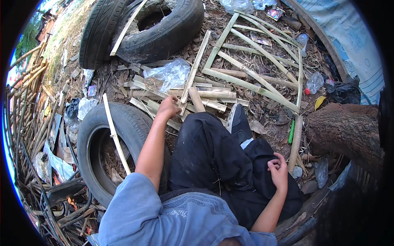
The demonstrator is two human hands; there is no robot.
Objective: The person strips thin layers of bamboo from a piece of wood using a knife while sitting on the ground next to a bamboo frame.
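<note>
My left hand (168,108) reaches down to a pile of split bamboo pieces (213,94). Its fingers are closed at the lower end of a flat, pale bamboo strip (196,67), which slants up and away from me; the exact grip is partly hidden. Beside it, a thicker round bamboo piece (196,98) leans against my bent leg. My right hand (279,170) rests by my right knee, fingers loosely curled and apart, with nothing in it. Ahead to the right lies a lattice frame of greenish bamboo strips (258,61) on the ground.
A tyre (119,112) lies at my left, with a pale strip (115,135) across it; more tyres (172,35) are farther off. Clear plastic (170,74) covers part of the pile. A tree trunk (344,131) and green-handled tool (292,131) are at right. Bamboo poles (28,86) stack far left.
</note>
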